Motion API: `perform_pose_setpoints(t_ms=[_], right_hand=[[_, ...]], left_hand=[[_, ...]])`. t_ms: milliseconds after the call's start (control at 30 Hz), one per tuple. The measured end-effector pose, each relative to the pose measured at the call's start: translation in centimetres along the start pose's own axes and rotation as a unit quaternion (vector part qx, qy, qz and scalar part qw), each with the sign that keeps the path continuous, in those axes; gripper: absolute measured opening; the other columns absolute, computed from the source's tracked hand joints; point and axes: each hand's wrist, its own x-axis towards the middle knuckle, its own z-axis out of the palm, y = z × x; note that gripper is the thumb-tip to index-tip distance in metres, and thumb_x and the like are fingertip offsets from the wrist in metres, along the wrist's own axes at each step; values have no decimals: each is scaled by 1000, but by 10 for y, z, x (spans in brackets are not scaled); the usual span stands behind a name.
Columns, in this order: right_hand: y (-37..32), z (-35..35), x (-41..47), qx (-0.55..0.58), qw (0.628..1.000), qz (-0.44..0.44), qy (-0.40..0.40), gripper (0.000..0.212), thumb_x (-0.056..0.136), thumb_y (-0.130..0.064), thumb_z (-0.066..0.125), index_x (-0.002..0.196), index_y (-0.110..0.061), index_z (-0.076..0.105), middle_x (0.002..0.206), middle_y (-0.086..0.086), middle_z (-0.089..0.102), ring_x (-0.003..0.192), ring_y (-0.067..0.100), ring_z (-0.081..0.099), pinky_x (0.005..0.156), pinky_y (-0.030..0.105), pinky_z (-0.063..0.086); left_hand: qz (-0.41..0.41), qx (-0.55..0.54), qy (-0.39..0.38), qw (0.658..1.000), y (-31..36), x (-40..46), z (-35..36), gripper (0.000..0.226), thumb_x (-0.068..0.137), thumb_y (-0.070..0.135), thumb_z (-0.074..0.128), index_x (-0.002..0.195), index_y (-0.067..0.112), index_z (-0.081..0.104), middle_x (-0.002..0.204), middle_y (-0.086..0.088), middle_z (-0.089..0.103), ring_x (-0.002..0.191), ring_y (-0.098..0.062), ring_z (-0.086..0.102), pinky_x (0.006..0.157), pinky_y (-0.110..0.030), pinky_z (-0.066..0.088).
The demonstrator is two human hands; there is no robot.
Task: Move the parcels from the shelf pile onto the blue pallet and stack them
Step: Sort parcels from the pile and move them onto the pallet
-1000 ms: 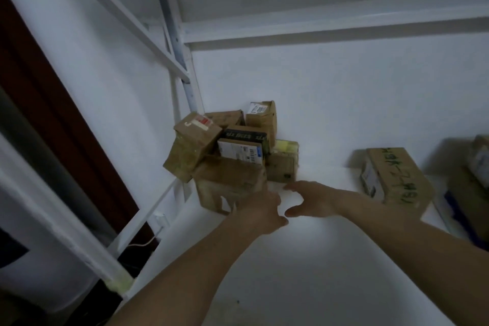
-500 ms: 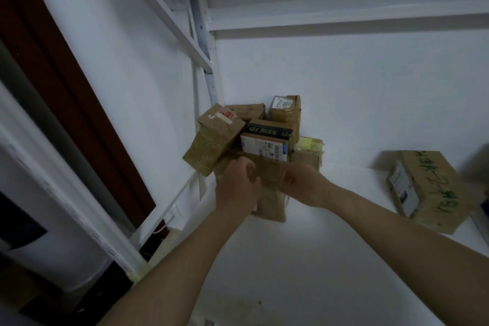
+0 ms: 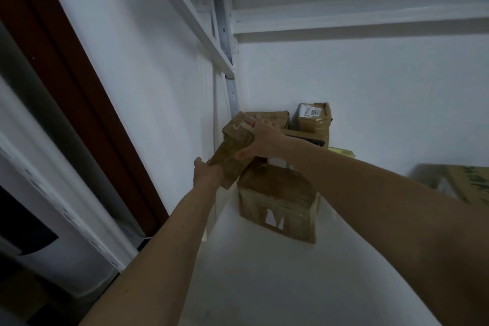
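gripping the tilted parcel (image 3: 234, 151), both hands have shifted up off the lower box (image 3: 277, 201): left hand (image 3: 207, 173) fingers curled at its bottom, right hand (image 3: 260, 140) clasping its top, ready to lift it from the shelf (image 3: 264, 272)

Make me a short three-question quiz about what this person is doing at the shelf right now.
1. True or false: both hands grip the tilted parcel.
2. Which hand holds the parcel's lower end? A) left hand B) right hand C) neither
3. Fill in: the label reading 1005 sits on the parcel at the ____ of the pile.

Key: 1 true; 2 A; 3 back. The blue pallet is out of view.
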Motion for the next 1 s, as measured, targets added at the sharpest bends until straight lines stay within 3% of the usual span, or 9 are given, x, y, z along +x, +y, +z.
perform_pose_setpoints(t_ms=[167,300,367,467,633,733,800,933,1000], right_hand=[[0,3,13,-5,1000,-3,-3,96,79,-41,72,149,-7,15,149,15,28,138,31,26,116,45,21],[4,6,15,-4,1000,-11,11,83,83,-34,69,146,-7,22,145,12,35,132,30,34,112,41,29],[6,10,18,7,1000,-9,10,94,81,-35,70,151,-11,11,149,12,30,136,31,29,114,42,25],[6,18,18,30,999,16,-6,100,84,-34,68,152,-7,0,156,12,14,143,31,14,118,41,16],[-3,17,9,55,998,6,30,97,85,-23,64,150,-6,-5,159,8,-5,146,30,-5,120,45,8],[-5,-1,-3,143,989,3,43,91,84,-14,64,150,-8,2,154,10,16,141,28,21,114,44,28],[-2,-15,-18,203,978,10,54,77,86,-10,62,147,-8,15,139,9,37,118,18,42,98,30,42],[14,-40,-52,274,958,29,83,52,89,-17,61,131,-9,31,99,-4,49,84,7,50,64,16,45],[22,-52,-71,307,944,53,112,41,91,-25,56,124,-15,32,99,-4,50,87,8,53,73,22,51]], left_hand=[[-46,15,-13,999,-5,26,-6,70,97,15,52,151,5,9,147,-17,35,131,-33,41,101,-38,37],[-98,-68,-5,993,-7,45,-6,54,96,22,51,143,4,34,139,-18,46,116,-29,51,90,-35,42],[-94,-113,-4,989,-11,50,-4,43,96,20,46,135,2,45,136,-19,49,107,-27,52,89,-36,44],[-82,-131,-2,988,-12,48,-2,37,98,16,43,131,0,50,135,-21,51,121,-34,51,103,-41,43],[-56,-207,35,976,-10,38,-7,39,91,12,48,129,6,54,127,-17,58,112,-32,57,93,-36,50],[0,-264,69,962,-5,17,-8,45,85,2,45,128,16,47,112,-7,57,92,-19,57,70,-27,50],[46,-271,91,957,2,-8,-5,43,86,0,43,122,24,41,101,-1,54,84,-13,54,64,-25,48],[148,-253,78,953,18,-46,3,37,88,0,45,114,24,34,93,0,54,79,-15,53,64,-28,46],[175,-240,53,953,24,-62,12,36,88,0,45,113,23,32,97,-4,55,78,-16,53,65,-31,46]])
